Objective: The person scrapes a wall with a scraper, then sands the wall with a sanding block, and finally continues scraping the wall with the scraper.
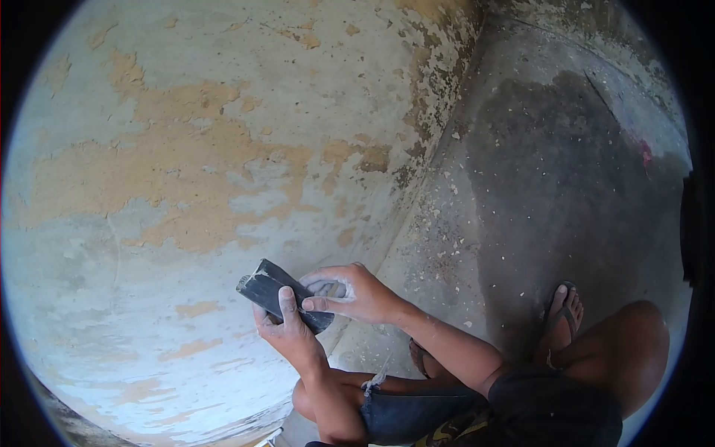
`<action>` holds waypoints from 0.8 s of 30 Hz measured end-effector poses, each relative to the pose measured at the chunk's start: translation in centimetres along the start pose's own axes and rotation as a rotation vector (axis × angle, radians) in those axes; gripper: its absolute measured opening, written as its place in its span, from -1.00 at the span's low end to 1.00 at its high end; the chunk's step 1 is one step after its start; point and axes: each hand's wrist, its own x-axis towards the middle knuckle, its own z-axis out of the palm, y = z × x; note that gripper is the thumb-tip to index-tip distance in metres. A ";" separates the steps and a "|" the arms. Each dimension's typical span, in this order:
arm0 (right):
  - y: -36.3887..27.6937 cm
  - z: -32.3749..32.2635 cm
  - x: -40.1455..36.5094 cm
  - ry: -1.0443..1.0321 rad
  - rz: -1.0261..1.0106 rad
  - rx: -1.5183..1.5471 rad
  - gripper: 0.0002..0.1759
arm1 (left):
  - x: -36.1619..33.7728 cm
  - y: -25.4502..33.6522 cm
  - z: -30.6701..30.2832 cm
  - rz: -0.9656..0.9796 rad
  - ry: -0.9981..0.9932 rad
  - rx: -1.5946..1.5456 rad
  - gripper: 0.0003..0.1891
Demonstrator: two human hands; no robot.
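A dark, curved, sheet-like piece with a pale worn edge is held up in front of the wall. My left hand grips it from below, with the thumb lying across its dark face. My right hand, dusted with white powder, is at the lower right end of the piece. Its thumb and fingers are bent around that end, and the fingertips are partly hidden behind it.
A wall with peeling paint and tan patches fills the left side. The concrete floor has a large dark damp patch and scattered flakes. My knees and sandalled feet are at the lower right.
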 end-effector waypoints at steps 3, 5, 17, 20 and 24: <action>-1.7 0.0 -0.3 0.023 -0.011 -0.155 -0.45 | 0.0 -0.2 0.0 0.008 0.010 0.045 -0.73; -2.4 0.1 -0.5 -0.012 0.004 -0.432 -0.41 | -0.1 -0.1 0.1 0.003 0.001 0.068 -0.72; 0.0 0.5 -0.4 0.013 -0.062 -0.468 -0.50 | 0.0 -1.1 -0.3 -0.049 -0.059 0.008 -0.65; -0.7 -0.3 -0.1 0.034 -0.029 -0.497 -0.53 | 0.0 -0.8 -0.2 -0.040 -0.080 -0.021 -0.72; -0.1 -0.7 0.1 0.048 -0.082 -0.358 -0.48 | 0.1 -0.6 0.0 -0.019 -0.107 -0.080 -0.79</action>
